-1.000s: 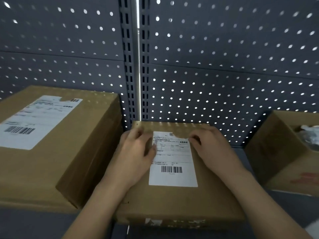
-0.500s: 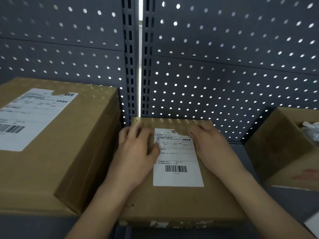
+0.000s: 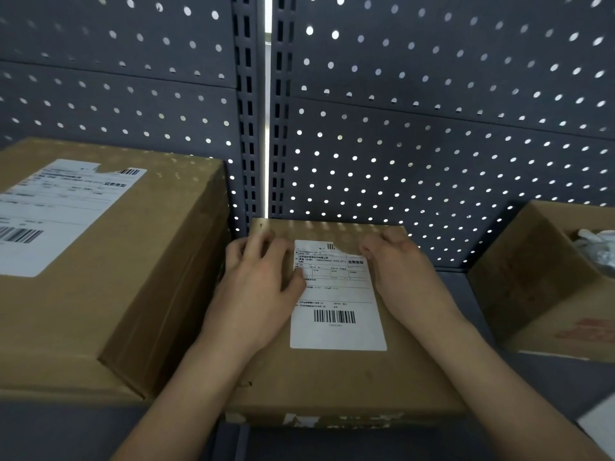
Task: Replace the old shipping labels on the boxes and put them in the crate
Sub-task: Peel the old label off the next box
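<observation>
A small flat cardboard box lies in front of me on the grey shelf, with a white shipping label stuck on its top. My left hand lies flat on the box just left of the label, its thumb touching the label's left edge. My right hand rests at the label's upper right corner with curled fingers. I cannot tell whether those fingertips pinch the label. A bigger cardboard box carrying its own label stands against the small box's left side.
An open cardboard box with white material inside stands at the right. A dark pegboard wall closes off the back right behind the boxes. A white sheet corner shows at the lower right.
Both hands stay where they were on the small box. Only the view has drifted slightly, so the boxes sit a little lower and to the right.
</observation>
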The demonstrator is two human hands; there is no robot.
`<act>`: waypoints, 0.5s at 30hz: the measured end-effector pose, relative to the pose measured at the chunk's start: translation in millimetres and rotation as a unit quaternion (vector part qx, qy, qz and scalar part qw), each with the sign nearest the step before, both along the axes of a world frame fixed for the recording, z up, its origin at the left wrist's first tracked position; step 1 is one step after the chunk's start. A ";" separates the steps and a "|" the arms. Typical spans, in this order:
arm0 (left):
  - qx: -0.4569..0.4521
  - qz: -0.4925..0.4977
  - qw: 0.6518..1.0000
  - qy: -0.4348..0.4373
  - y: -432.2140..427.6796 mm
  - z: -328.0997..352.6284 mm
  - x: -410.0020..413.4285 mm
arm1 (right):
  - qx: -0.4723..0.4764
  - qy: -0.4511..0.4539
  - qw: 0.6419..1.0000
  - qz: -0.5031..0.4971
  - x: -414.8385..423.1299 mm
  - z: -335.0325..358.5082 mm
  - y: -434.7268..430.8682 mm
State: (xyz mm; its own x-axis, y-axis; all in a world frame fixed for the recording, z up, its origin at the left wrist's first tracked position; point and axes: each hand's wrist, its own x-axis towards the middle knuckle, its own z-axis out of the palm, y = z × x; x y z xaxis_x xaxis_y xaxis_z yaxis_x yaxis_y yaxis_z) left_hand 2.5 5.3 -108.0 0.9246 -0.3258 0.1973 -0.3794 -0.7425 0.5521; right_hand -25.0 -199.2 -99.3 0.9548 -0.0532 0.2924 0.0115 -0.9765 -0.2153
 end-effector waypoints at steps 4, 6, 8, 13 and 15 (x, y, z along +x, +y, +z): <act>-0.009 0.002 1.000 0.004 0.7 -0.1 0.6 | -0.014 0.004 1.000 -0.001 0.3 0.5 1.1; -0.012 0.001 1.000 0.004 0.9 -0.3 0.9 | -0.019 0.005 1.000 -0.003 0.9 0.5 1.4; -0.018 -0.001 1.000 0.006 1.7 -0.8 1.5 | -0.010 0.013 1.000 -0.009 0.7 1.6 2.0; -0.045 0.006 0.998 0.034 6.0 -2.6 4.9 | 0.028 0.023 0.999 -0.009 -3.1 6.2 3.0; -0.052 0.013 0.997 0.053 6.9 -1.9 5.1 | 0.052 0.019 0.998 -0.010 -3.7 6.1 1.8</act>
